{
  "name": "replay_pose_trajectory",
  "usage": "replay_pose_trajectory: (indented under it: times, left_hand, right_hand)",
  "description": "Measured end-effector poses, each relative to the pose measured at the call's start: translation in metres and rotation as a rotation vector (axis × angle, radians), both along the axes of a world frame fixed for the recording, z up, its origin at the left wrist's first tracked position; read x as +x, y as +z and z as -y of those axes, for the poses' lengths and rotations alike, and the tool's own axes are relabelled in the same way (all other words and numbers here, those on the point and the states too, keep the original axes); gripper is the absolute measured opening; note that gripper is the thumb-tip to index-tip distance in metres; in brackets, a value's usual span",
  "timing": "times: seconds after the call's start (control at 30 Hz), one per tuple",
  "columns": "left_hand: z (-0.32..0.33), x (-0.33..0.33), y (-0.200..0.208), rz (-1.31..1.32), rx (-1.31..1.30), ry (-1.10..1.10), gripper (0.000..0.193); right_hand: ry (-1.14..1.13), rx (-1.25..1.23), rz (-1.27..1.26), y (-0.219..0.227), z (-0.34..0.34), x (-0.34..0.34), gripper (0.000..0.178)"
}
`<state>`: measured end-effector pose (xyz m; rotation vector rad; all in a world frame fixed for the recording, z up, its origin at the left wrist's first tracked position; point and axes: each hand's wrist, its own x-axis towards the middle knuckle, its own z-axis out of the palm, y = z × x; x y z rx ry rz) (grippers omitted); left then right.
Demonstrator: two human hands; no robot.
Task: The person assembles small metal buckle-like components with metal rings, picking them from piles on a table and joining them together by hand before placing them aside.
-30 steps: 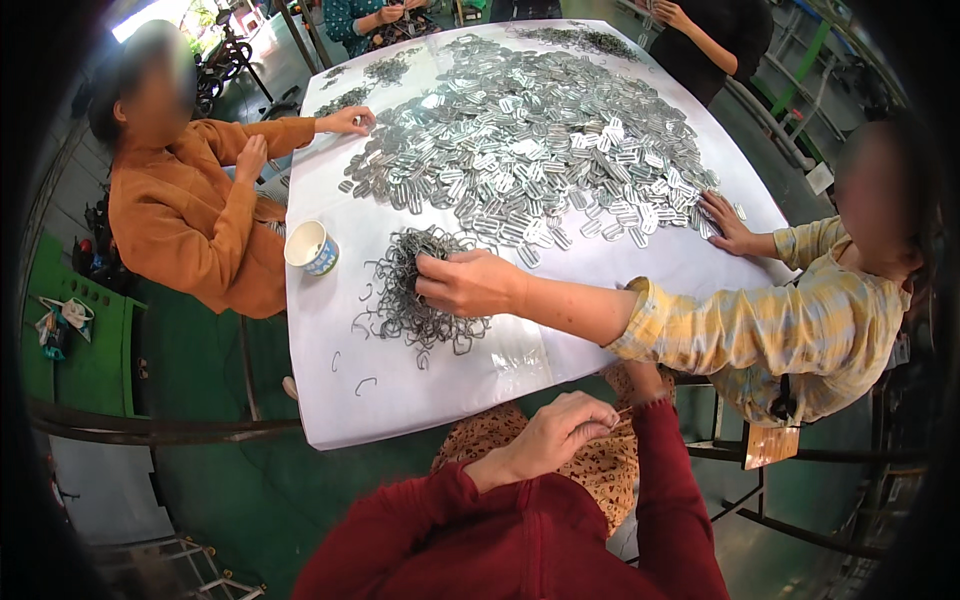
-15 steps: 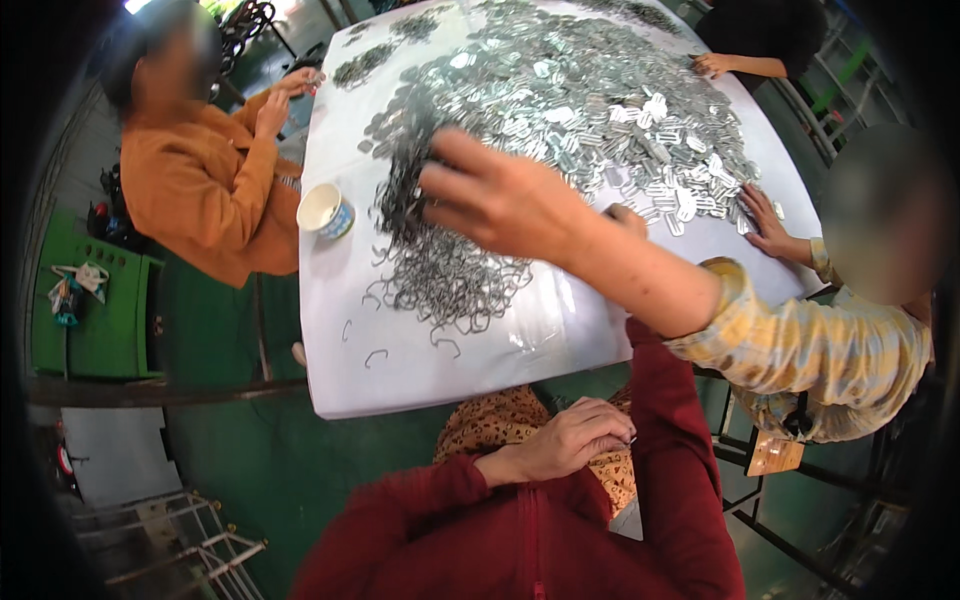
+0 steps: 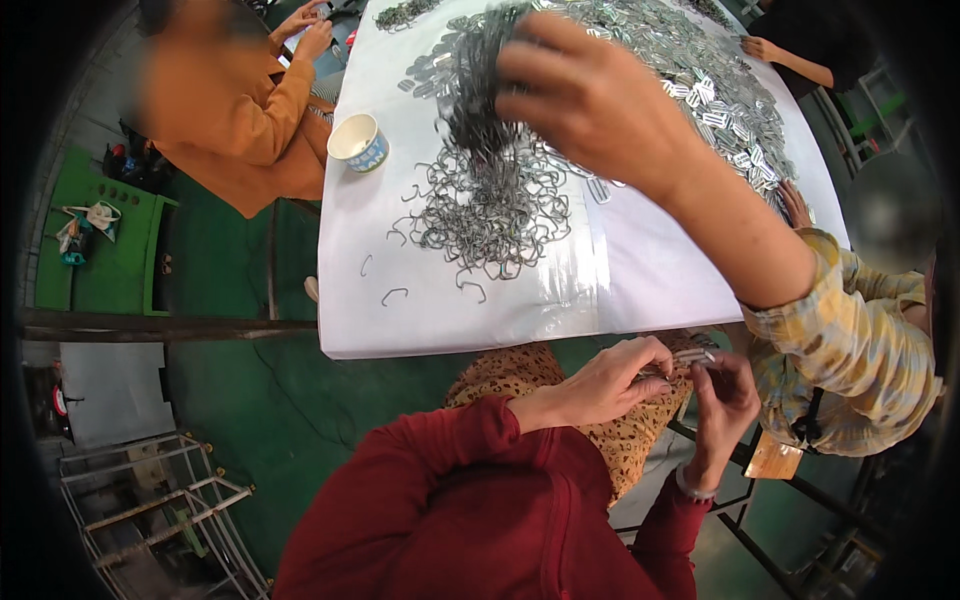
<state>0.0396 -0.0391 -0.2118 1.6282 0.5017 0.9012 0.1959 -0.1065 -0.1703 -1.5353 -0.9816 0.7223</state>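
"Your right hand is almost closed at the tips, thumb and finger pinching a small metal buckle by its right end. The palm stays clear of it."

"And your left hand? You have it curled, thumb drawn up under the forefinger. Something shiny shows at the thumb, too small to name, so how firmly you grip it I cannot tell."

"Where does the buckle lie from each hand, then?"

"Between the two, above your patterned trousers and off the near edge of the table. From your right hand it points left and slightly forward; from your left fingertips it sits just to the right. Your right is nearer, since it touches; whether your left touches too, I cannot make out."

"Which way does its long side run?"

"Roughly crosswise, left to right, so its free end faces your left fingers. I'd judge that line between free end and left fingertips is what matters most."

"Anything close by to mind?"

"Only a co-worker's hand carrying a blurred clump of wire hooks over the table, well forward of both your hands."
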Motion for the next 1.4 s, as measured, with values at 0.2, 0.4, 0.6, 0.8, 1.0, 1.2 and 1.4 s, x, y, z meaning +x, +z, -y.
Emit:
replay_pose_trajectory:
  times: [0.2,0.4,0.6,0.8,1.0,1.2,1.4]
  left_hand:
    - [-0.002,0.002,0.012,-0.028,0.018,0.006,0.027]
    - [-0.001,-0.004,0.010,-0.066,-0.064,-0.016,0.032]
    - [-0.033,-0.041,-0.004,-0.338,0.130,0.172,0.028]
    - [-0.143,-0.080,-0.052,-0.684,0.469,0.576,0.011]
    - [-0.188,-0.089,-0.034,-0.722,0.496,0.546,0.008]
    - [-0.167,-0.065,-0.027,-0.890,0.315,0.315,0.014]
    - [-0.149,-0.051,-0.068,-1.038,0.622,0.427,0.013]
  right_hand:
    - [0.086,0.134,0.026,0.020,0.009,-0.014,0.016]
    - [0.035,0.197,-0.029,0.020,0.011,-0.019,0.019]
    - [0.033,0.178,0.047,0.023,0.010,-0.021,0.017]
    - [0.026,0.162,0.024,0.024,0.009,-0.025,0.018]
    - [-0.009,0.147,0.007,0.027,0.011,-0.024,0.017]
    - [-0.017,0.137,0.025,0.030,0.013,-0.020,0.018]
    - [0.010,0.160,0.064,0.034,0.008,-0.018,0.016]
